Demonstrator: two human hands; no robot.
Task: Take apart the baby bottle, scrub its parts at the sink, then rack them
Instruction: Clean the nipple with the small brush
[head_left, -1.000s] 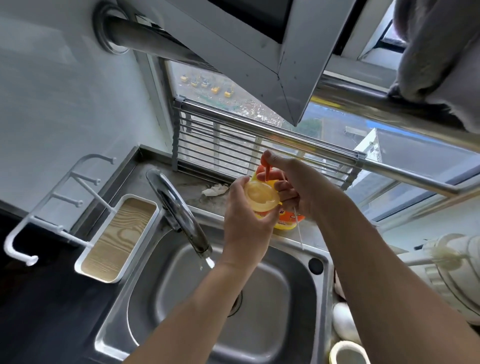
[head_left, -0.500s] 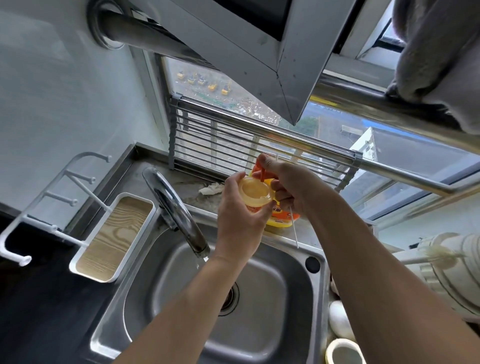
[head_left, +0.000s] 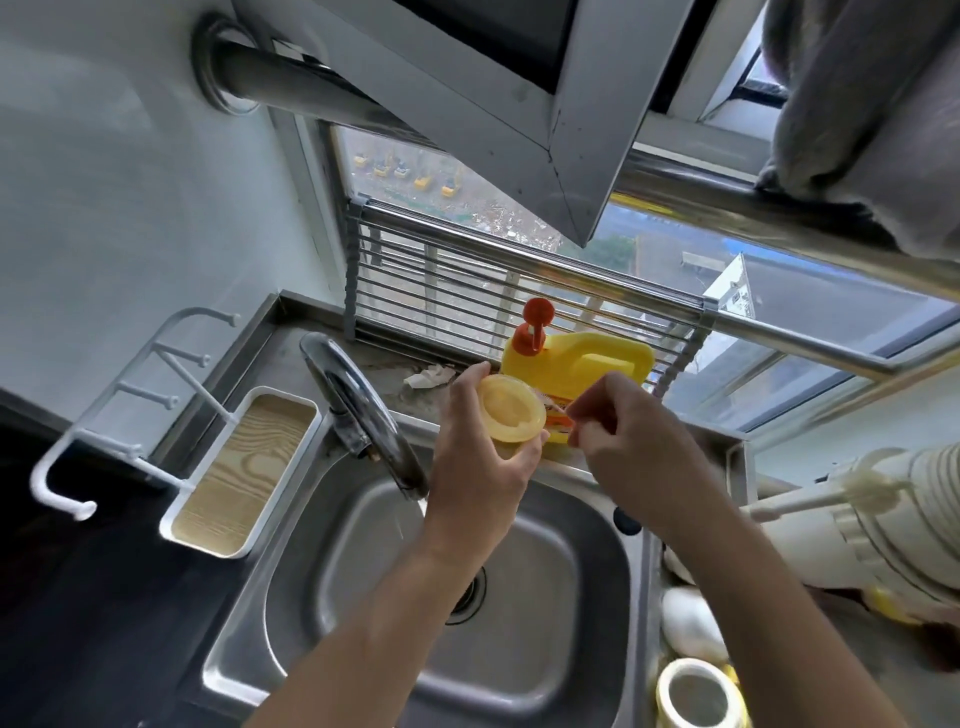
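Note:
Above the steel sink, my left hand grips a round yellow baby bottle part, its open face turned toward me. My right hand is just right of it, thumb and fingers pinched on a thin brush whose tip touches the part's rim. Most of the brush is hidden by the hand. A yellow detergent bottle with a red pump stands on the ledge behind both hands.
The curved faucet arches over the sink's left side. A roll-up wire rack leans against the window. A white tray with hooks hangs at the left. Other cream-coloured bottle parts lie right of the sink.
My right hand has come down off the red pump of the detergent bottle and moved right, uncovering the bottle. My left hand with the yellow part has stayed above the sink.

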